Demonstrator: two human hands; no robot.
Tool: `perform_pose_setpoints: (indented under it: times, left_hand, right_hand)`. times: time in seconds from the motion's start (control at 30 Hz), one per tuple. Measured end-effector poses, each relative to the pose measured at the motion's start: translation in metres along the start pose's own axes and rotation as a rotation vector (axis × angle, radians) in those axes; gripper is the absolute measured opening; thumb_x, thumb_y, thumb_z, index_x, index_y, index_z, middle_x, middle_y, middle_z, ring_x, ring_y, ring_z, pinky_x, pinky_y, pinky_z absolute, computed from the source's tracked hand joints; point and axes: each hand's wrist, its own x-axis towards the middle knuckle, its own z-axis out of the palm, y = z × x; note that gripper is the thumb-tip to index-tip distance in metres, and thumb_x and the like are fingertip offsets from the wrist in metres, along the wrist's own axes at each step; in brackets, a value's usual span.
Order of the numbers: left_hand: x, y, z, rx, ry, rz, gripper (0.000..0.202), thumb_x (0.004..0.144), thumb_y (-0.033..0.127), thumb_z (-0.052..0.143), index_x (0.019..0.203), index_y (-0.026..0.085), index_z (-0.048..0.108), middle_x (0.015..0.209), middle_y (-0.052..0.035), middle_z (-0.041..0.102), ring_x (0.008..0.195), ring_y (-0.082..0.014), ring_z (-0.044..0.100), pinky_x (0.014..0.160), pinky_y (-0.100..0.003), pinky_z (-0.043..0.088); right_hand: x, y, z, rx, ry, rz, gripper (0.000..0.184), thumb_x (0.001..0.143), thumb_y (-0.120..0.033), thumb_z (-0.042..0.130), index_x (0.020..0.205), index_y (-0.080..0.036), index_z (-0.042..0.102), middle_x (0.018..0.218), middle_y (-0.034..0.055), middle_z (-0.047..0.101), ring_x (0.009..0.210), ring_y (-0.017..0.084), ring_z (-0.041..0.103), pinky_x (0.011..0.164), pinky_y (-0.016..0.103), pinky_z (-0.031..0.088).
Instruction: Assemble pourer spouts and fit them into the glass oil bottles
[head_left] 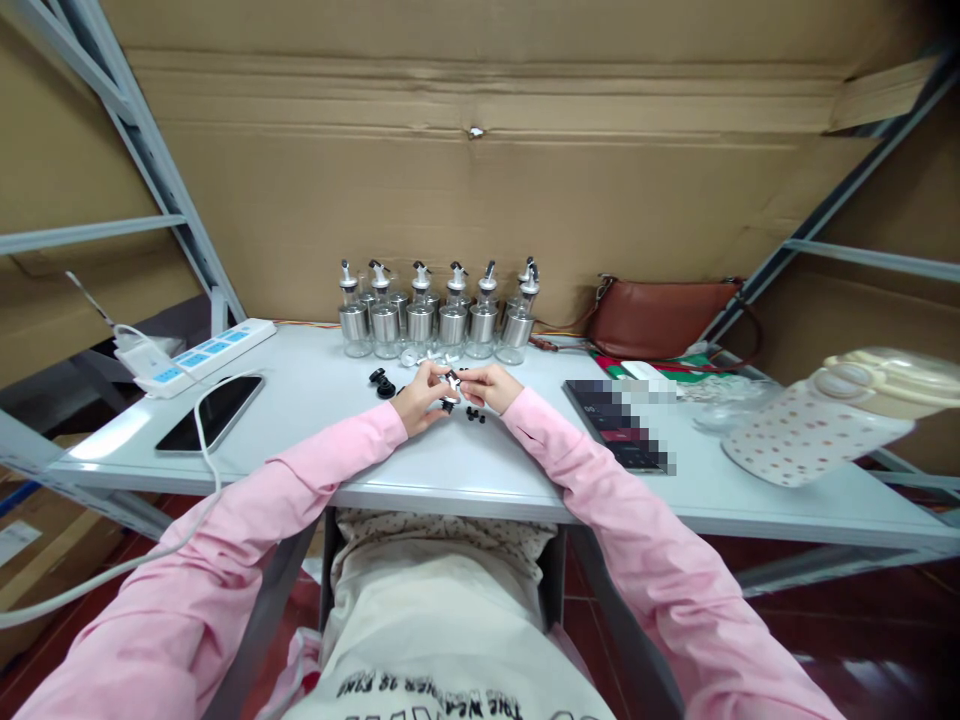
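small spout (452,379), black and white, held just above the table (465,458), near its middle and close in front of a row of bottles (439,322). i see the left hand (417,397) curled, its fingertips pinching the spout's left side; the right hand (491,385) meets it from the right, fingers bent, gripping the same piece. pink sleeves (300,470) cross the table's front edge. black caps (382,383) lie just left of the hands. further out: phone (214,410) and power strip (202,358) at left, brown bag (660,315) and spotted flask (817,425) at right.
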Motion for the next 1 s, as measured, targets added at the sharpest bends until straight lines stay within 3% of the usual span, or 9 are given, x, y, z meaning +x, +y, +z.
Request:
perform_pose_setpoints:
  times: [0.2,0.37,0.73,1.0]
  left_hand:
    - [0.004,-0.005,-0.004,0.047,0.031,0.099,0.019,0.079,0.015,0.051,0.097,0.016,0.051,0.117,-0.0114,0.034,0.083,-0.0130,0.051,0.077,-0.034,0.049]
    - [0.008,-0.003,-0.008,0.059,0.011,0.113,0.022,0.079,0.009,0.047,0.098,0.017,0.051,0.120,-0.0119,0.035,0.089,-0.0140,0.053,0.080,-0.034,0.049]
    - [0.006,-0.003,-0.004,0.039,0.020,0.102,0.019,0.076,0.009,0.049,0.093,0.016,0.053,0.115,-0.0105,0.037,0.081,-0.0119,0.053,0.077,-0.033,0.050]
    - [0.009,0.000,-0.007,0.035,0.032,0.098,0.020,0.077,0.008,0.048,0.095,0.017,0.050,0.121,-0.0113,0.035,0.087,-0.0131,0.054,0.081,-0.034,0.049]
  right_hand:
    - [-0.001,-0.008,0.003,0.132,0.088,0.021,0.031,0.070,-0.033,0.053,0.088,-0.010,0.063,0.051,-0.0037,0.049,0.039,0.005,0.040,0.044,0.020,0.033]
    - [0.000,-0.012,0.001,0.072,0.216,0.035,0.031,0.062,-0.042,0.062,0.063,-0.011,0.059,0.047,-0.0012,0.053,0.040,0.007,0.045,0.045,0.021,0.036]
    - [-0.005,-0.014,0.002,0.135,0.092,0.039,0.038,0.066,-0.050,0.057,0.054,-0.013,0.051,0.039,-0.0055,0.040,0.031,0.005,0.034,0.036,0.021,0.024]
    - [-0.004,-0.014,0.006,0.114,0.134,0.012,0.037,0.071,-0.049,0.051,0.066,-0.012,0.055,0.042,-0.0074,0.035,0.033,0.004,0.031,0.037,0.020,0.023]
